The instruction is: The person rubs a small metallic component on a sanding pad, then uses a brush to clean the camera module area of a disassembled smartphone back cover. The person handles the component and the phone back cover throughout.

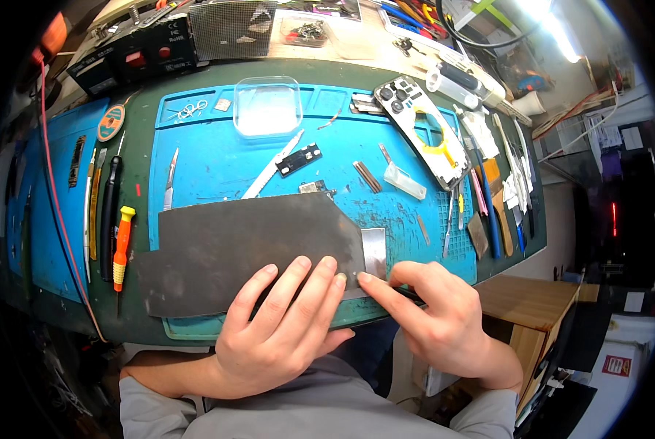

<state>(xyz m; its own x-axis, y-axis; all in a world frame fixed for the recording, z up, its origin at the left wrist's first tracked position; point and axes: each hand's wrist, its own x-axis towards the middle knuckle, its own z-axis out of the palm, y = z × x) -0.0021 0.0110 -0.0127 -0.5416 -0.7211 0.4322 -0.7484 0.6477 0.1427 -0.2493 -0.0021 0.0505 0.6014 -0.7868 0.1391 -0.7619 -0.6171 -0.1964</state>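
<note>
A dark grey flat sheet [247, 234] with a cut-off corner lies over the front of the blue work mat [327, 164]. My left hand [280, 333] rests on its near edge, fingers stretched out and slightly apart. At the sheet's right edge my right hand [437, 314] points its index finger down onto the edge, near the left fingertips. The other right fingers are curled in; a dark bit shows beneath them, too hidden to name. A shiny rectangular metal plate [374, 252] lies beside the sheet, just beyond my right index finger.
Beyond the sheet are a small black part [299, 159], a clear plastic box [267, 107] and a phone frame [424, 132]. An orange-yellow screwdriver [123, 249] and a black-handled tool [111, 219] lie left. Brushes and tweezers crowd the right; a black box [133, 55] stands behind.
</note>
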